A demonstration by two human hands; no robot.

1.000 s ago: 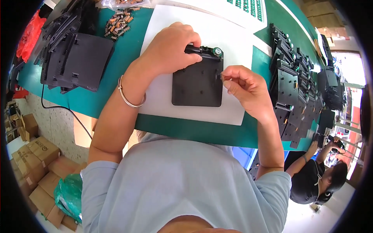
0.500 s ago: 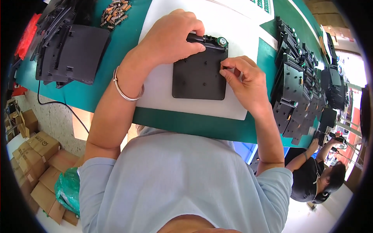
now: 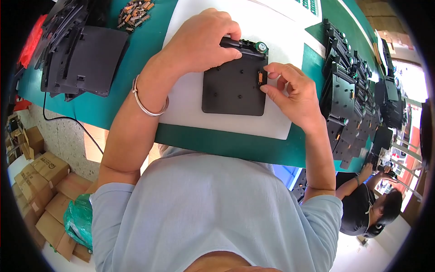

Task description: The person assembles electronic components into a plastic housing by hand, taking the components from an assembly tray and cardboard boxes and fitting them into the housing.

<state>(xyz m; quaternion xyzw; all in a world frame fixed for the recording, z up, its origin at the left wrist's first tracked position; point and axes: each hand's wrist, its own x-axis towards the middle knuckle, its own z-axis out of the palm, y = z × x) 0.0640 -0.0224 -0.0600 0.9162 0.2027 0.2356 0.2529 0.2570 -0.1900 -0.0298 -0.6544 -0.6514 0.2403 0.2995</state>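
Observation:
A flat black plastic panel (image 3: 229, 93) lies on a white sheet in front of me. Along its far edge runs a raised black bar, with a round green-and-silver part (image 3: 261, 47) at the right end. My left hand (image 3: 204, 43) grips the left part of that bar between thumb and fingers. Near the panel's right edge sits a small orange-and-black connector (image 3: 261, 78). Around the connector, my right hand (image 3: 294, 93) has thumb and forefinger spread apart, with nothing between the tips but the connector on the panel below.
The white sheet (image 3: 181, 109) covers part of a green table (image 3: 217, 144). Loose connectors (image 3: 136, 14) are heaped at the far left, beyond stacked black panels (image 3: 102, 56). Several similar assemblies (image 3: 342, 95) stand at the right. Another person (image 3: 358, 204) works beyond them.
My right thumb and forefinger have parted and drawn slightly right, letting go of the connector, which now shows on the panel. The left hand keeps its grip.

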